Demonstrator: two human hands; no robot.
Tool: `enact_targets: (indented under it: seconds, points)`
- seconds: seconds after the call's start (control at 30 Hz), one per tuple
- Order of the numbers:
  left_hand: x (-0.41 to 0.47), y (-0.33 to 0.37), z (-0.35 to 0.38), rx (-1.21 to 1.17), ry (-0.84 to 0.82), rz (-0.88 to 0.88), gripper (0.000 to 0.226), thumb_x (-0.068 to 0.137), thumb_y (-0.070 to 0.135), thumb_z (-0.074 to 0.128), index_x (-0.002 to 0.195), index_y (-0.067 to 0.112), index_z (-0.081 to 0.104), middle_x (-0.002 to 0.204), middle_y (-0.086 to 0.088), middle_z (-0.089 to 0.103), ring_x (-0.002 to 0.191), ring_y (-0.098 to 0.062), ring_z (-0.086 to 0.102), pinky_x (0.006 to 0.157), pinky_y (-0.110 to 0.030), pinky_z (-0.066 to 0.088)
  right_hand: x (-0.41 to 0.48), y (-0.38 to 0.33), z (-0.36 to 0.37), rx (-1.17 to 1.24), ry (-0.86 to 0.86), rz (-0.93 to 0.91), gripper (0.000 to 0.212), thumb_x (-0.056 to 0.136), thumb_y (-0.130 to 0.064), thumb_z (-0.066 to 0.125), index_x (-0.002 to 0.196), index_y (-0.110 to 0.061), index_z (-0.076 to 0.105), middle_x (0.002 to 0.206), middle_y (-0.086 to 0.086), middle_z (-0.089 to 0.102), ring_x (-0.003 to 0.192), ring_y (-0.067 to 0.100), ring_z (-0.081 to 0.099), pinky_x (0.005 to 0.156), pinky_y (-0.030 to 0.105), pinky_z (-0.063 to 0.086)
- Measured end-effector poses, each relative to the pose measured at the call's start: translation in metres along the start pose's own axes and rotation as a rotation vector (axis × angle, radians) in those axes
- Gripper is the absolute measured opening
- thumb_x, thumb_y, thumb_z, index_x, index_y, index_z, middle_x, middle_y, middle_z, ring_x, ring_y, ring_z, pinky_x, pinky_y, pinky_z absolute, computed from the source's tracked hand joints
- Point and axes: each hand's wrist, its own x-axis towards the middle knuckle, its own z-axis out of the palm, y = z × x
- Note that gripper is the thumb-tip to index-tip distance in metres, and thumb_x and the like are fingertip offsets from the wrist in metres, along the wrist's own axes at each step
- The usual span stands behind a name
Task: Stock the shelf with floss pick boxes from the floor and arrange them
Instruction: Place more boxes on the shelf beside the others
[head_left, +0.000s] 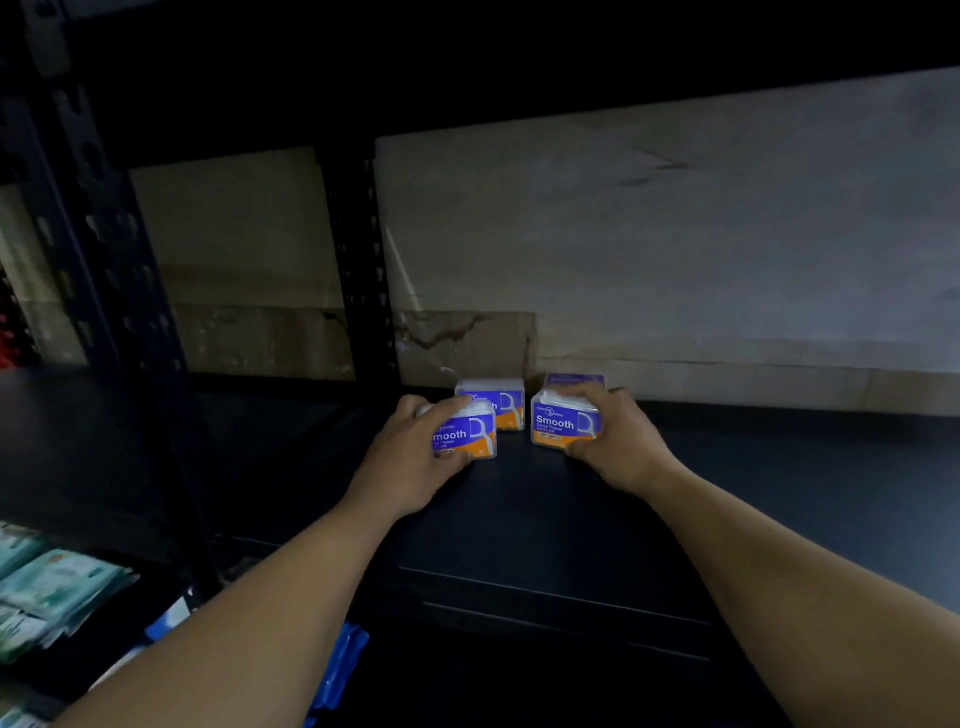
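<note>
**Four floss pick boxes on the shelf, two of them gripped**

On the dark shelf (545, 525), centre of the frame: four purple-and-orange boxes in two short files, pale lids up, "Smooth" labels toward the camera; contents hidden behind the labels. In the left file, front left box (470, 434) with rear left box (504, 402) just behind; touching or barely apart, cannot tell which. In the right file, front right box (563, 423) with rear right box (574, 380) close behind, only its purple top showing. Clamped round the front left box, the left hand (410, 457); fingers curled over the lid, thumb at the lower front edge. Gripping the front right box likewise, the right hand (621, 441); fingers bent over the lid, thumb at the lower right corner. Between the two front boxes, a bare strip of shelf. Behind, a pale stained wall (675, 234); left of centre, a dark perforated upright post (358, 270). Lower left of the frame: green packets (47, 587) stacked on a lower level; beside them a blue object (343, 654), too dim to name.
</note>
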Motion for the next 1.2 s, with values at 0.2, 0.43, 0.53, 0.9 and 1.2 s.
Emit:
enact_targets:
  seconds: [0.2, 0.43, 0.53, 0.9, 1.2]
  points:
    - [-0.005, 0.006, -0.002, 0.047, -0.018, -0.054, 0.069, 0.084, 0.034, 0.074, 0.145, 0.04, 0.041, 0.12, 0.005, 0.037, 0.111, -0.018, 0.051, 0.096, -0.033, 0.046, -0.015, -0.014, 0.002, -0.163, 0.006, -0.009, 0.069, 0.083, -0.023, 0.075, 0.137, -0.041, 0.036, 0.138, 0.003, 0.036, 0.107, 0.018, 0.054, 0.087, 0.036, 0.053]
    - [-0.03, 0.025, -0.011, 0.082, -0.053, -0.084, 0.069, 0.086, 0.034, 0.07, 0.146, 0.041, 0.036, 0.12, 0.0, 0.037, 0.107, -0.022, 0.053, 0.091, -0.035, 0.048, -0.048, -0.022, -0.004, -0.172, -0.045, -0.032, 0.066, 0.085, -0.028, 0.072, 0.136, -0.043, 0.033, 0.128, 0.003, 0.04, 0.1, 0.017, 0.055, 0.082, 0.036, 0.054]
    - [-0.047, 0.036, -0.018, 0.059, -0.056, -0.105, 0.068, 0.086, 0.035, 0.07, 0.145, 0.043, 0.037, 0.118, 0.003, 0.036, 0.104, -0.019, 0.053, 0.084, -0.027, 0.044, -0.071, -0.029, -0.009, -0.175, -0.079, -0.067, 0.066, 0.086, -0.033, 0.071, 0.139, -0.043, 0.032, 0.126, 0.003, 0.041, 0.104, 0.018, 0.054, 0.083, 0.035, 0.053]
    - [-0.163, 0.083, -0.054, -0.151, 0.078, 0.077, 0.065, 0.082, 0.026, 0.077, 0.14, 0.04, 0.049, 0.107, 0.005, 0.038, 0.093, 0.001, 0.048, 0.083, -0.008, 0.039, -0.185, -0.057, -0.026, -0.088, 0.037, -0.194, 0.063, 0.084, -0.025, 0.071, 0.137, -0.044, 0.042, 0.11, -0.005, 0.045, 0.094, 0.012, 0.052, 0.08, 0.028, 0.042]
    - [-0.26, 0.054, -0.028, -0.155, -0.036, -0.037, 0.064, 0.087, 0.026, 0.072, 0.143, 0.04, 0.046, 0.106, 0.008, 0.038, 0.095, 0.005, 0.047, 0.081, -0.001, 0.033, -0.274, -0.038, 0.028, 0.007, 0.047, -0.2, 0.061, 0.087, -0.028, 0.073, 0.138, -0.042, 0.044, 0.12, -0.011, 0.041, 0.085, 0.002, 0.053, 0.072, 0.019, 0.045]
